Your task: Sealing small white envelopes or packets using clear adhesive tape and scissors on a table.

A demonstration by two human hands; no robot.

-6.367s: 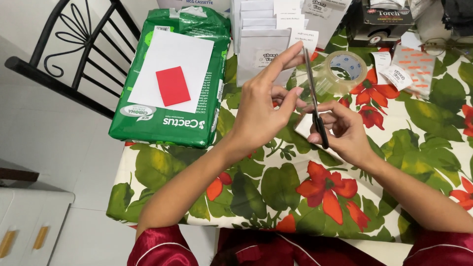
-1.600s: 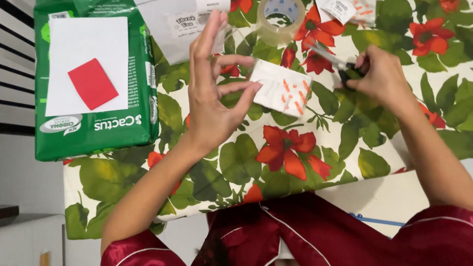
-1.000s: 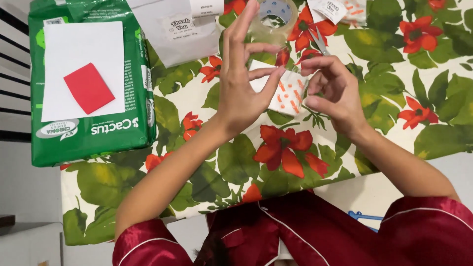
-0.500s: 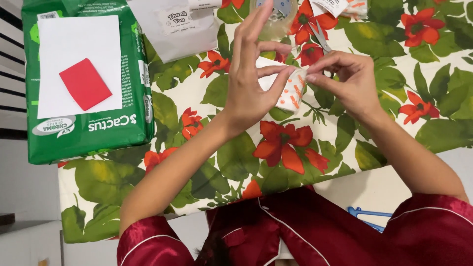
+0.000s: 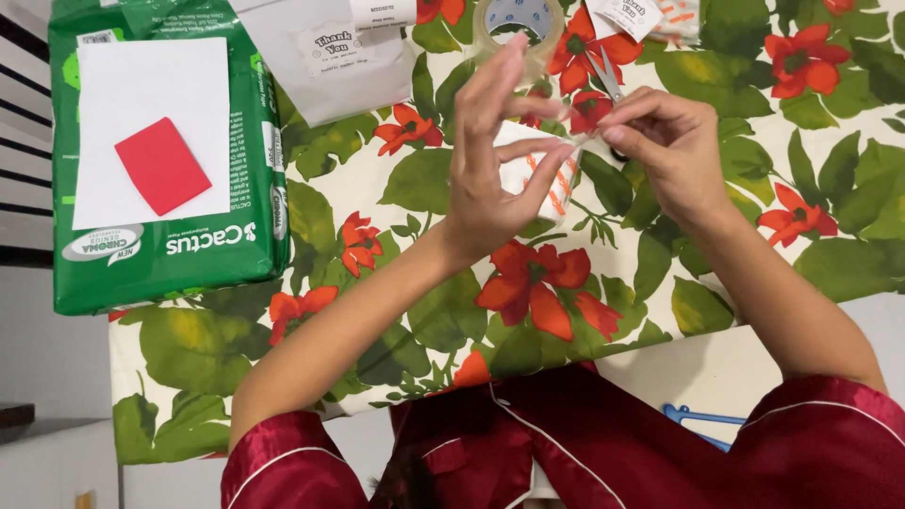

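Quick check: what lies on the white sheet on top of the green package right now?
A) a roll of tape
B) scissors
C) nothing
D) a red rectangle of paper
D: a red rectangle of paper lies on the white sheet atop the green package.

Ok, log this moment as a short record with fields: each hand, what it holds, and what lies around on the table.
left hand: left hand raised over the table, pinching a small white packet with orange marks
right hand: right hand holds scissors and pinches the packet's edge
surface: floral tablecloth, red flowers and green leaves
far left: green package with a white sheet and a red card on top
far edge: clear tape roll, white mailer bag
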